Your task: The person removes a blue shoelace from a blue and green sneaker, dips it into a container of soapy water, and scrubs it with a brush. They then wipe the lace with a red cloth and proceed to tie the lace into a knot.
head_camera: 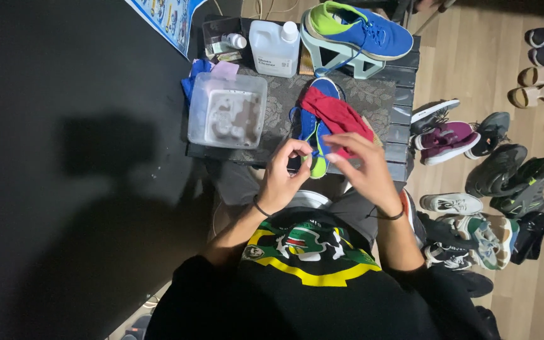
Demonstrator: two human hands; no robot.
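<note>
Setting: Wooden floor on the right is carrying rows of assorted shoes [473, 189]; a dark wall is filling the left; a small black table [404, 75] with a patterned mat [278, 101] is standing in front of the seated person.

Work item: A blue shoe with a lime-green toe [315, 141] is lying on the mat at the near edge of the table, with a red cloth [338, 116] draped over its middle.

Left hand: The left hand [284, 173] is hovering just near of the shoe's toe, thumb and forefinger pinching together; whether a lace is held between them cannot be told.

Right hand: The right hand [363, 167] is reaching over the shoe's right side, fingers spread and blurred, holding nothing that shows.

Surroundings: A clear tub of murky water [226, 110] is sitting just left of the shoe; a white cleaner bottle [275, 47] is standing at the far edge; the second blue shoe [360, 28] is resting on a pale green stand [347, 60].

Risk, overhang: The toe is projecting past the near table edge, so a tug could be tipping the shoe into the lap.

Risk, spill: An elbow swinging left could be knocking the tub and slopping water over the mat.

Risk, cloth: The loose cloth could be sliding off to the right, towards the floor shoes.
</note>
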